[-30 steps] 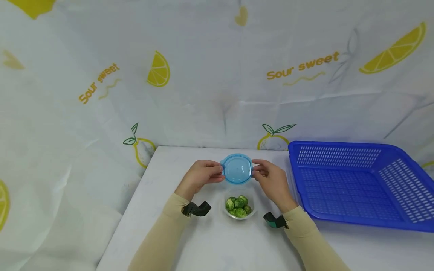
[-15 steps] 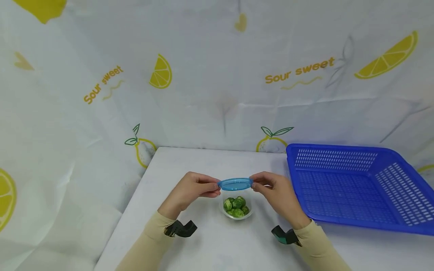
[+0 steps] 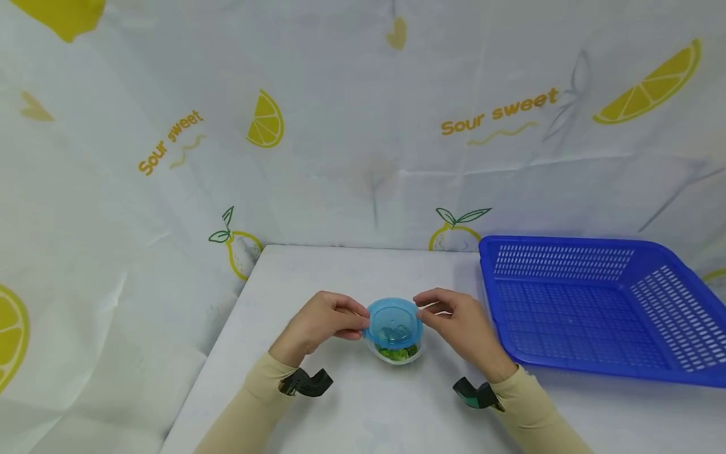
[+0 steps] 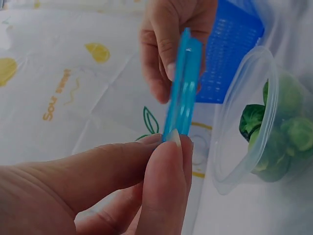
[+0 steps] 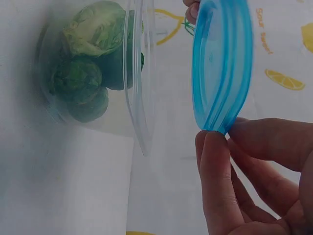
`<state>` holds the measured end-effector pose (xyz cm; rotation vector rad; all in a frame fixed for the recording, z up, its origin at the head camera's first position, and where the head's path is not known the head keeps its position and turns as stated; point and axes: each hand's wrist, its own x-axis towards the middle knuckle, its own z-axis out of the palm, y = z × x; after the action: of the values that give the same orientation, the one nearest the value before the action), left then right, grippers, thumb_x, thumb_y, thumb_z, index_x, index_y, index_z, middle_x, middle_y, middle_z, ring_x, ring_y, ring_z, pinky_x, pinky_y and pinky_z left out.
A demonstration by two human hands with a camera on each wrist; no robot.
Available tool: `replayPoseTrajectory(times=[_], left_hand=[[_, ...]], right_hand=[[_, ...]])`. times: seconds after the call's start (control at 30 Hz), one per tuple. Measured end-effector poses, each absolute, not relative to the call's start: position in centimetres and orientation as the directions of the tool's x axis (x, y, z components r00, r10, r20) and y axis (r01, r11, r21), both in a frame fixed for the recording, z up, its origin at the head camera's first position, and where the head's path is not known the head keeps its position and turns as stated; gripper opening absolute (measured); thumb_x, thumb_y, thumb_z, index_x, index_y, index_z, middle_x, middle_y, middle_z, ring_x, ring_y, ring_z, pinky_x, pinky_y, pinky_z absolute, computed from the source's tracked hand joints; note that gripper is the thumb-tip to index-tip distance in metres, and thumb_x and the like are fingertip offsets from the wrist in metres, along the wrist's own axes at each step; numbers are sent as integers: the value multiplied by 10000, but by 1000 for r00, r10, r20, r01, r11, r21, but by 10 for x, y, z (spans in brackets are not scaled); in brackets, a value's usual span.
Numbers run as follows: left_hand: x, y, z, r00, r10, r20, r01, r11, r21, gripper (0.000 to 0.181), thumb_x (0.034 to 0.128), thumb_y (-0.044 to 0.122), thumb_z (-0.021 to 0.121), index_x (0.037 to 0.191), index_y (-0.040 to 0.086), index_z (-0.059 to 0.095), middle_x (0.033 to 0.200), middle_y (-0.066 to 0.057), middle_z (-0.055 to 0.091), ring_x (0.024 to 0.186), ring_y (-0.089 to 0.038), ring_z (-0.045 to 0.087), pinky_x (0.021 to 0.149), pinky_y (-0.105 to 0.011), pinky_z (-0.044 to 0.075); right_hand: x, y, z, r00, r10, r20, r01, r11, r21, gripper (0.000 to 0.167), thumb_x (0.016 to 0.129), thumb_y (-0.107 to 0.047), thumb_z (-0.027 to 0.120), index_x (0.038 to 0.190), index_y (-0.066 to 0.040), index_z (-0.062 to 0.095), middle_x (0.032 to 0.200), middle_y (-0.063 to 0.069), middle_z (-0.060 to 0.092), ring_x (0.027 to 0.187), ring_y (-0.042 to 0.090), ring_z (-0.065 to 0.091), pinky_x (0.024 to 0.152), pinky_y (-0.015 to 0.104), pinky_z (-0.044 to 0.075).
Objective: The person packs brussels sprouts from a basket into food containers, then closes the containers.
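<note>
A round, see-through blue lid is held up between both hands, over a clear plastic bowl of Brussels sprouts. My left hand pinches the lid's left edge between thumb and fingers. At the opposite edge, my right hand pinches it the same way. In the right wrist view a gap separates the lid from the bowl's rim. From the head view the lid covers the back part of the bowl and most of the sprouts.
A large blue plastic basket with slotted walls stands to the right on the white table, close to my right hand. Behind the table hangs a pale cloth printed with lemons.
Both hands have brought the lid down and nearer, from behind the bowl to above it. The lid tilted to nearly edge-on, then back to show its face. The bowl stays in place.
</note>
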<state>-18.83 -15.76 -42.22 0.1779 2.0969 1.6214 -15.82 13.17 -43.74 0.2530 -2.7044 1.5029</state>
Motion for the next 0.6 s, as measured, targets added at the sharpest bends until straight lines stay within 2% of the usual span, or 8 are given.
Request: replayPoseTrajectory(times=[0.2,0.27,0.6], left_hand=[[-187,-152,-422,-863,369,-343,-216,345,913,417,914,157,873,1279,39,709,931,-111,798,724,-177,791,857,-453,696],[-187,-150,-422,-861,373,-346,-212,355,911,436,919,146,866,1301,21,700,922,-120,795,701,-162,783,835,-438,698],[-182,-142,-433,-882,347,-319,-162,413,896,362,882,124,881,1199,41,727,801,-112,774,649,-191,775,738,-393,701]], right_hand=[[-158,130,-435,-994,-100,50,-97,556,-825,262,970,-134,806,1227,-89,794,1109,45,812,1000,200,770,802,304,635],[-158,130,-435,-993,-106,59,-109,569,-815,247,966,-121,808,1212,-96,802,1068,27,812,988,192,763,792,287,615],[-159,127,-444,-991,-112,73,-126,596,-793,222,956,-67,805,1176,-92,812,1023,20,802,952,170,740,843,353,659]])
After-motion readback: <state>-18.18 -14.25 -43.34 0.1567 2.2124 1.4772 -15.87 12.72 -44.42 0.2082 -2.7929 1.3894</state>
